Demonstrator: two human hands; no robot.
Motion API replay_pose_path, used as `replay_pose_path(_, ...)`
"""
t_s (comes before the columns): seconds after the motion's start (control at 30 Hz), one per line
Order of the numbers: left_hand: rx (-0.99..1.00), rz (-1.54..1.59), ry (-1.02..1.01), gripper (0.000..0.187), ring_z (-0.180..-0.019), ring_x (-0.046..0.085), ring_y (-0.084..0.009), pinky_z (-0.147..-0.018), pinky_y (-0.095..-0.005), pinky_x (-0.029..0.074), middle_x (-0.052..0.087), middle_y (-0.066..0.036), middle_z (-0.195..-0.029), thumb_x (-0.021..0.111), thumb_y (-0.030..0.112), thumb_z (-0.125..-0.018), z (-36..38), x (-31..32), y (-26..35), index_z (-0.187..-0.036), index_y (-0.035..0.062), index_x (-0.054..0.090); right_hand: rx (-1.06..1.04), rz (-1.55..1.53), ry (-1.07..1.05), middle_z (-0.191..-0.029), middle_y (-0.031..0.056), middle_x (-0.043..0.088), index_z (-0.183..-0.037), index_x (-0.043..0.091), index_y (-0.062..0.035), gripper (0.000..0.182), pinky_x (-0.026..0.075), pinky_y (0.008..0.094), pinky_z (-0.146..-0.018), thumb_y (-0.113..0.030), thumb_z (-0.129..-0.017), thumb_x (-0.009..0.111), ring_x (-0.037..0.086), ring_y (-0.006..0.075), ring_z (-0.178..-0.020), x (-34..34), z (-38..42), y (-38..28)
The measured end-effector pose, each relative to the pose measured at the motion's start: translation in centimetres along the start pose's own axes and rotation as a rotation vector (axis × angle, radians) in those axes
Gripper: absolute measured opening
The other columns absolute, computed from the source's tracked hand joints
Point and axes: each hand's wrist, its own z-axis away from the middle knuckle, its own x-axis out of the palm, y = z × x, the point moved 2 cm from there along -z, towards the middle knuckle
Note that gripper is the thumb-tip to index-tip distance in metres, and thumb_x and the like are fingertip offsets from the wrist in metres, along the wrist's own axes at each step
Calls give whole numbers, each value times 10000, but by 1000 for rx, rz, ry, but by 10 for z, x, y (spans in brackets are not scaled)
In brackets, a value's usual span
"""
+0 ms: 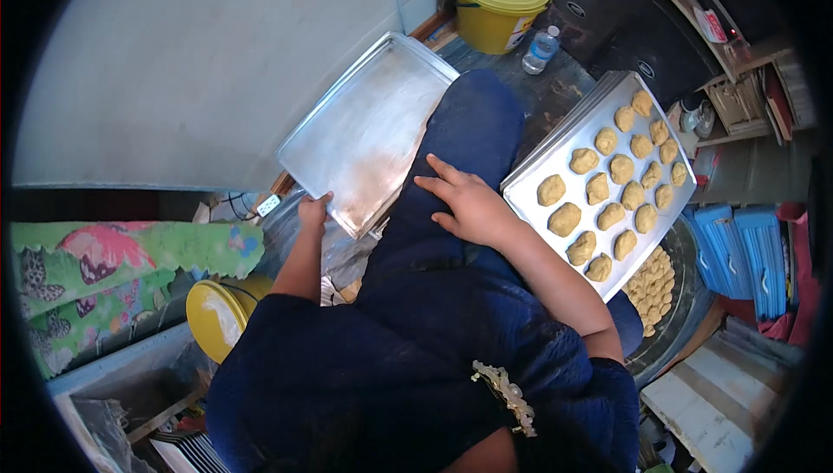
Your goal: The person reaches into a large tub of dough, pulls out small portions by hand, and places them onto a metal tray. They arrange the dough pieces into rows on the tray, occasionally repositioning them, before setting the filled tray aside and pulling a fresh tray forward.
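My left hand (pixel 314 210) grips the near left edge of a bare metal baking tray (pixel 369 126), with the thumb on top. The tray slants beside my raised leg, and its near corner looks browned. Over my dark-clad thigh, my right hand (pixel 473 206) is open, its fingers apart and holding nothing. To the right, a second baking tray (pixel 534 217) tilts on top of a stack of trays and carries rows of tan dough lumps (pixel 620 167). Below it, many smaller dough pieces (pixel 651 286) lie in a large round basin (pixel 685 308), partly hidden by the tray.
A yellow bucket (pixel 490 22) and a water bottle (pixel 541 49) stand at the back. Another yellow bucket (pixel 211 321) is at the lower left, near a green butterfly-patterned cloth (pixel 130 256). Blue folded items (pixel 746 256) are on the right. A white wall (pixel 200 65) borders the left.
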Motion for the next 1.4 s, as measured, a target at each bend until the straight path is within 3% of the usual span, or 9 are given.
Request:
replay_pose_path(0.3, 89, 540, -324, 251, -877, 607, -258, -802, -386, 504, 598, -115, -936, 615, 193, -874, 41, -38, 171, -1024, 11, 528, 46, -153, 104, -1431, 184, 389, -1327, 487, -110, 550, 410, 414, -1012, -163, -810, 668, 478, 363, -1225, 0, 14, 0)
replay_pose_path(0.57, 552, 523, -185, 156, -737, 589, -196, -664, -332, 498, 575, -106, -834, 625, 92, -828, 151, -48, 322, -902, -19, 544, 41, -502, 110, -1220, 166, 561, -1288, 521, -48, 472, 458, 357, -943, -267, -887, 637, 573, 276, -1088, 0, 26, 0)
replay_pose_path(0.8, 798, 602, -257, 218, -806, 664, -274, -697, -363, 574, 621, -187, -928, 535, 71, -872, 206, -48, 327, -1023, -87, 537, 196, -1156, 131, -1231, 126, 567, -1280, 527, -11, 525, 457, 340, -944, -431, -966, 501, 553, 179, -1077, -11, 27, 6)
replay_pose_path(0.9, 650, 741, -464, 498, -973, 630, -329, -851, -434, 542, 590, -241, -1081, 541, 147, -880, 218, -8, 313, -1268, -111, 364, 54, -1461, 349, -1242, 121, 541, -1352, 433, -35, 601, 443, 344, -965, -493, -963, 449, 534, 226, -1133, -28, 33, 4)
replay_pose_path(0.97, 656, 655, -524, 422, -1009, 618, -270, -879, -387, 523, 605, -193, -1080, 590, 141, -871, 236, 36, 291, -1206, -88, 474, -105, -1684, 645, -1242, 150, 536, -1343, 397, -21, 534, 451, 384, -981, -420, -989, 423, 537, 239, -1138, -52, 44, 1)
replay_pose_path(1.13, 452, 747, -980, 220, -992, 586, -152, -880, -314, 453, 636, -70, -1063, 599, 83, -905, 292, 148, 227, -1112, 9, 596, 276, -1434, 1279, -1149, 153, 571, -1270, 432, -10, 426, 518, 382, -888, -215, -926, 580, 603, 253, -1034, -74, 113, 50)
replay_pose_path(1.23, 568, 153, -1028, 267, -869, 620, -141, -784, -279, 486, 666, -61, -941, 622, 197, -919, 297, 178, 197, -1067, -26, 629, 317, -1310, 1395, -1170, 155, 565, -1351, 372, -7, 517, 515, 335, -858, -190, -919, 588, 603, 243, -1021, -65, 171, 80)
replay_pose_path(1.33, 191, 185, -1546, 444, -974, 626, -219, -809, -369, 532, 625, -142, -1103, 566, 332, -947, 284, 194, 181, -1217, -19, 533, 353, -1186, 1448, -1199, 147, 561, -1373, 366, -12, 546, 503, 333, -879, -197, -916, 600, 596, 234, -1044, -50, 237, 99)
replay_pose_path(1.4, 90, 314, -1467, 484, -990, 623, -234, -808, -387, 539, 605, -152, -1129, 545, 349, -954, 263, 194, 190, -1272, -9, 476, 426, -1141, 1508, -1219, 145, 561, -1361, 379, -4, 544, 492, 331, -897, -199, -910, 613, 592, 230, -1049, -35, 279, 114)
